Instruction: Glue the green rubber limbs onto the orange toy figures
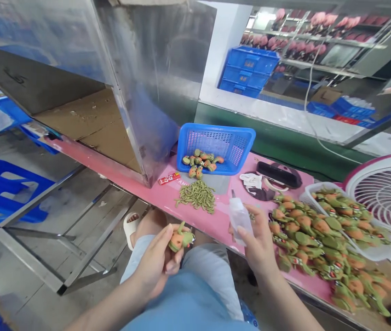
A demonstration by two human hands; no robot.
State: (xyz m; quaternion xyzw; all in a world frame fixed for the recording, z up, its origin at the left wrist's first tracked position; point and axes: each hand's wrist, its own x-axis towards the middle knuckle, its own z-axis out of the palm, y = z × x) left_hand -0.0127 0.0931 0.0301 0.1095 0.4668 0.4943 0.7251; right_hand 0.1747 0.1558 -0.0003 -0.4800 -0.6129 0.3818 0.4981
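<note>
My left hand (159, 263) is closed around a small orange and green toy figure (181, 238), held over my lap below the pink table edge. My right hand (259, 241) grips a small translucent squeeze bottle (239, 218) with its nozzle pointing up, just above the table's near edge. A heap of thin green pieces (197, 195) lies on the pink table (154, 191) between the two hands. Right of my right hand spreads a big pile of the same orange and green figures (316, 246).
A blue basket (216, 138) with several finished figures stands at the back. A white tray (371, 250) with more figures and a pink-rimmed fan (388, 193) sit at right. A steel box (140, 92) stands left; a blue stool (5, 188) is on the floor.
</note>
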